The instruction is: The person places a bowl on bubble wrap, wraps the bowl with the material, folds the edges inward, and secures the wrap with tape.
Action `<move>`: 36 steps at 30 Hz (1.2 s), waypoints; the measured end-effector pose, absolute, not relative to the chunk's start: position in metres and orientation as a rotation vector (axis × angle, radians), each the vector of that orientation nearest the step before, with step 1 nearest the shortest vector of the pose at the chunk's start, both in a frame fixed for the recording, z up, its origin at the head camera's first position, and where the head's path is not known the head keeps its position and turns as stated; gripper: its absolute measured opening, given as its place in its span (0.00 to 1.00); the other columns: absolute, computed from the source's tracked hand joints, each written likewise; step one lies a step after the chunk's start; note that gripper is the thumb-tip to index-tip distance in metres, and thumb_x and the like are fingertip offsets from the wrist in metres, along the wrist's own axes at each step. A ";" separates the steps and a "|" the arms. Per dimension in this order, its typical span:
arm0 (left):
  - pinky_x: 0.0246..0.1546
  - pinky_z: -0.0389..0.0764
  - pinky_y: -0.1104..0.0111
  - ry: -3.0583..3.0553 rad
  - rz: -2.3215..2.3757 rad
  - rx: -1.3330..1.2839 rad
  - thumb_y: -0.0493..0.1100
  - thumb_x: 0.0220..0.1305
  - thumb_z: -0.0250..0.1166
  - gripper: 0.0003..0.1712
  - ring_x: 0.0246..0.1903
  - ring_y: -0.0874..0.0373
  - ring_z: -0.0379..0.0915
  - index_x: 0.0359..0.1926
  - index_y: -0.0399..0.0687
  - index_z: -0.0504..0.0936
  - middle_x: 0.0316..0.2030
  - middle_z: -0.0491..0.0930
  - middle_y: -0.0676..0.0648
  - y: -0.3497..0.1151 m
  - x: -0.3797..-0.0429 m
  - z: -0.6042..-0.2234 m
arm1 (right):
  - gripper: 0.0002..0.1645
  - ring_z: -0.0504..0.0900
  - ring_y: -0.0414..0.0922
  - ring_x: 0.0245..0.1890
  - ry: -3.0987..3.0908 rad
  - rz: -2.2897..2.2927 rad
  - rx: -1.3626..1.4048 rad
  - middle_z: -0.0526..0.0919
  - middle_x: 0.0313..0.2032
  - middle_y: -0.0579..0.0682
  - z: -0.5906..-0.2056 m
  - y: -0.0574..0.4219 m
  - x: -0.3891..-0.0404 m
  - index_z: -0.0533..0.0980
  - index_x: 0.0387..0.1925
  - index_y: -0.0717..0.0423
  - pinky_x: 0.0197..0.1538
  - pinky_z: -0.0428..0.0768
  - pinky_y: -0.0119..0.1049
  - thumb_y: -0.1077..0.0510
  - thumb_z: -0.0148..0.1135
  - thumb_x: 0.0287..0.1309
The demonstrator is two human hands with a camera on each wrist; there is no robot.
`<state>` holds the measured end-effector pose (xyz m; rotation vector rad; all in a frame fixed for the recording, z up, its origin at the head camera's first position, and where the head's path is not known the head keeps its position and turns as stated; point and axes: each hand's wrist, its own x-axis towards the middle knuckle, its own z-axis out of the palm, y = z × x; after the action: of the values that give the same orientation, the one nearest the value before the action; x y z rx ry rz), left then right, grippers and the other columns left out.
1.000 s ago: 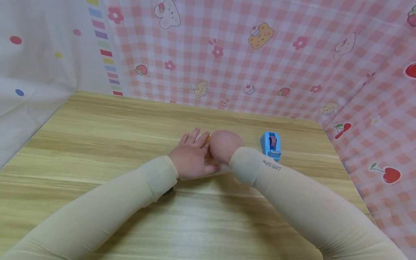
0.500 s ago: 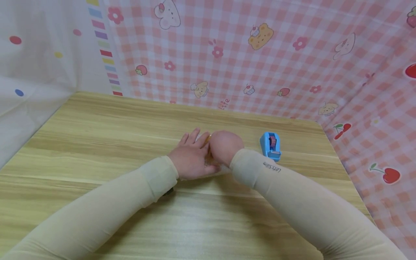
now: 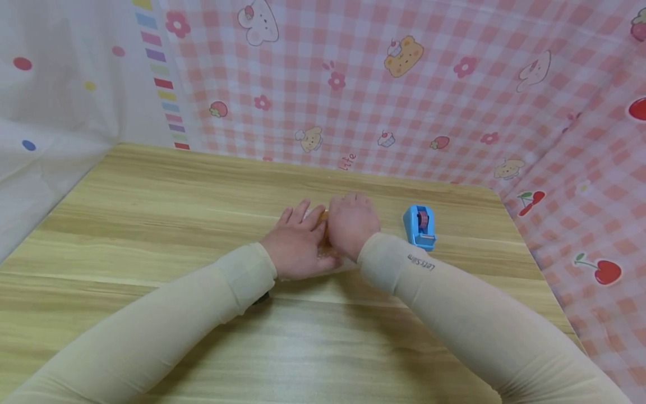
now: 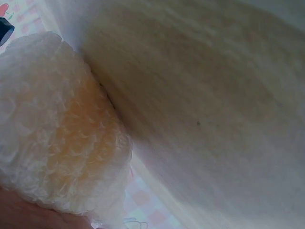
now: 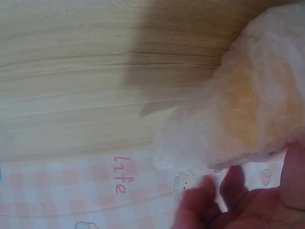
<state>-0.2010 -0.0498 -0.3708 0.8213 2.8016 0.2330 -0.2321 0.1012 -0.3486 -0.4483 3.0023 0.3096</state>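
A roll of clear bubble wrap [image 5: 243,105] with something orange inside lies on the table under both hands. In the head view only slivers show between the fingers; the orange thing's kind is hidden by the wrap. My left hand [image 3: 295,247] rests on the roll's left part, palm down, fingers spread fairly straight. Close against it, my right hand [image 3: 354,224] covers the right part with its back up. The right wrist view shows loosely bent fingers [image 5: 233,183] at the wrap's edge, one blurred. In the left wrist view the bubble wrap [image 4: 62,129] fills the left side.
A blue tape dispenser [image 3: 420,227] with a pink roll stands right of the hands. The wood-grain table [image 3: 202,191] ends at a pink checked cloth [image 3: 353,106] behind. A white dotted cloth [image 3: 60,90] hangs at the left.
My right hand has tilted up from a bent-over pose, so its knuckles now show at the far side. The left hand and the dispenser stay in place.
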 end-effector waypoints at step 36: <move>0.83 0.41 0.41 2.798 0.106 0.835 0.80 0.72 0.45 0.57 0.85 0.38 0.28 0.83 0.43 0.55 0.86 0.41 0.43 -0.048 -0.203 -0.371 | 0.60 0.57 0.63 0.79 2.875 -0.074 -0.113 0.66 0.73 0.65 -0.347 0.117 -0.245 0.62 0.76 0.61 0.83 0.55 0.59 0.32 0.76 0.54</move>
<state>-0.2030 -0.0482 -0.3715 0.8351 2.7980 0.1057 -0.2451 0.1167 -0.3467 -0.1133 2.8745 -0.0739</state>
